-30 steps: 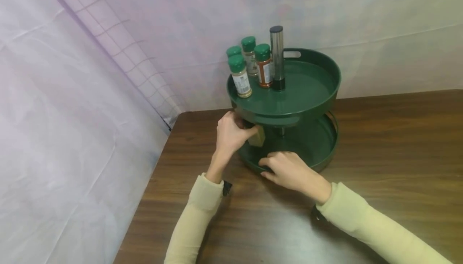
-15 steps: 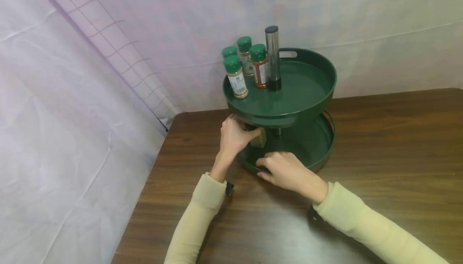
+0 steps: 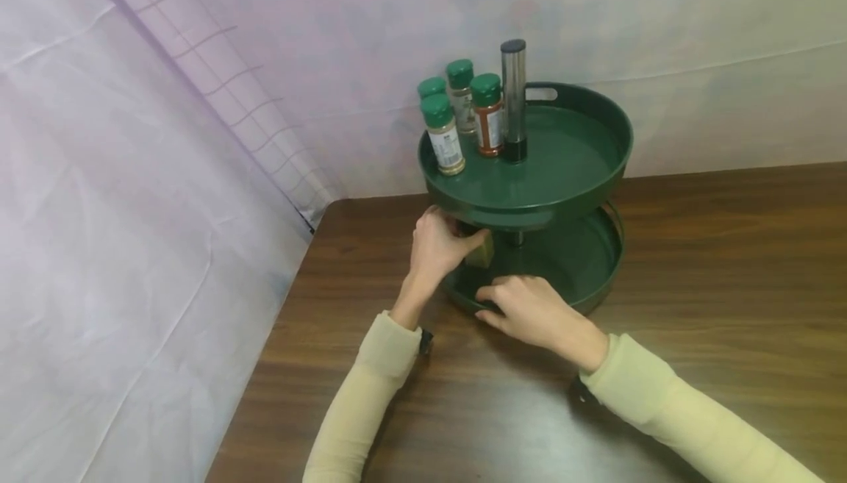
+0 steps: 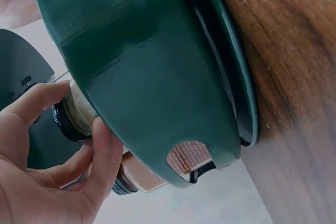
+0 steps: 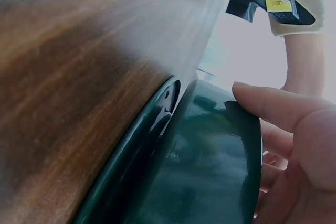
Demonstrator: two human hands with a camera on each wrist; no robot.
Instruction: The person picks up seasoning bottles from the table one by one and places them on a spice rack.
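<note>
In the head view my left hand (image 3: 438, 249) reaches between the two tiers of a round green tiered tray. It holds a small jar with yellowish-tan contents (image 3: 481, 251) over the left part of the lower tier (image 3: 589, 266). The left wrist view shows thumb and fingers around this jar (image 4: 81, 108), near its dark lid. Beside it is a second dark-lidded jar with pinkish-brown contents (image 4: 142, 174). My right hand (image 3: 529, 310) grips the front rim of the lower tier. In the right wrist view its thumb lies outside the green wall (image 5: 210, 156), with the other fingers behind the rim.
The upper tier (image 3: 562, 156) overhangs both hands' work. On its left stand several green-capped spice bottles (image 3: 446, 146), beside a metal centre post (image 3: 514, 101). A wooden table (image 3: 715, 270) lies below, with white sheeting (image 3: 370, 42) behind and at left.
My left hand and the jar have shifted slightly right, inward over the lower tier. The right hand keeps its place on the rim. The head view has moved a little.
</note>
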